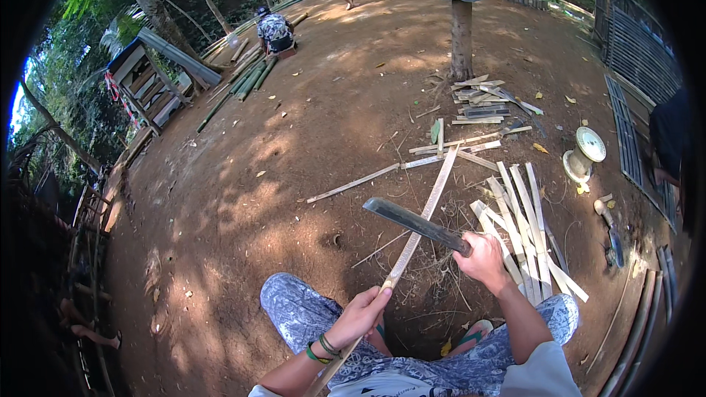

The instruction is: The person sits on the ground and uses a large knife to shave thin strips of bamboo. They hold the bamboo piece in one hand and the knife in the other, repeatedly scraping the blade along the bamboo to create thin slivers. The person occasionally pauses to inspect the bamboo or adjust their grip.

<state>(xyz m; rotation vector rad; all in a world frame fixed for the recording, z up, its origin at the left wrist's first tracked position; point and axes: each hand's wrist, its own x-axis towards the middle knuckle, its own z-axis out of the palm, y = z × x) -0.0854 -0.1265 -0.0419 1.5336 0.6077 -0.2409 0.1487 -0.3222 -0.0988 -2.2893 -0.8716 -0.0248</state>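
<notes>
Bamboo slat (421,222), long, thin and pale, slants up from the left hand (359,316), which grips its lower part above the patterned knee. The right hand (484,260) clenches the handle of a dark, flat-bladed machete (416,223) (blade laid across the slat). Split strips (523,229) lie heaped on dusty brown earth (243,198) just beside it.

Both forearms reach forward over the bent knees. The left hand (358,316) is clenched, fingers curled; the right hand (483,260), raised higher, is fisted tight.
</notes>
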